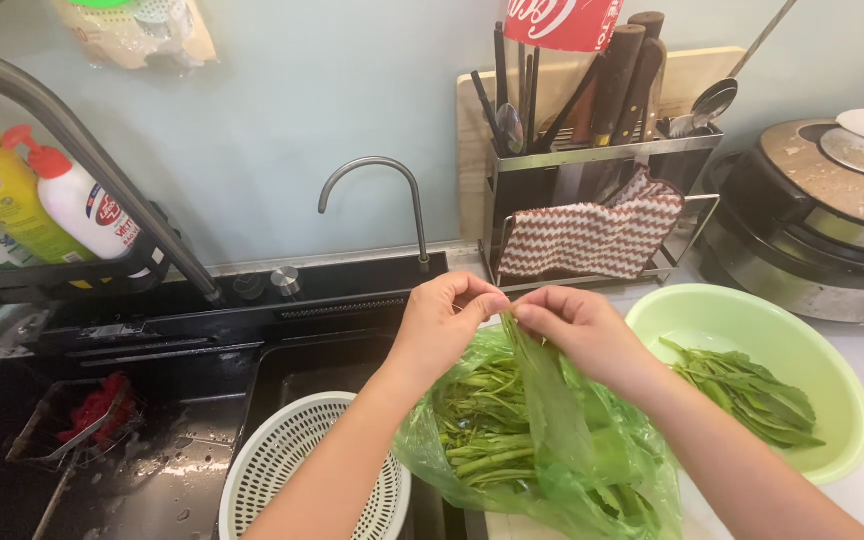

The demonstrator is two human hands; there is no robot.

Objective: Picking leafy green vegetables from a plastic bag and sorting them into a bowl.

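Greens [487,430] mostly sit in the green plastic bag [572,470] below your hands; your left hand [442,325] and right hand [577,330] pinch one leaf stem, while a few sorted leaves [747,390] lie in the green basin [832,370]

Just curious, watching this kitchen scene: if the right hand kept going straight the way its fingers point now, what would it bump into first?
The right hand points leftward, so it would meet the left hand almost at once; their fingertips already pinch the same green plastic bag edge together.
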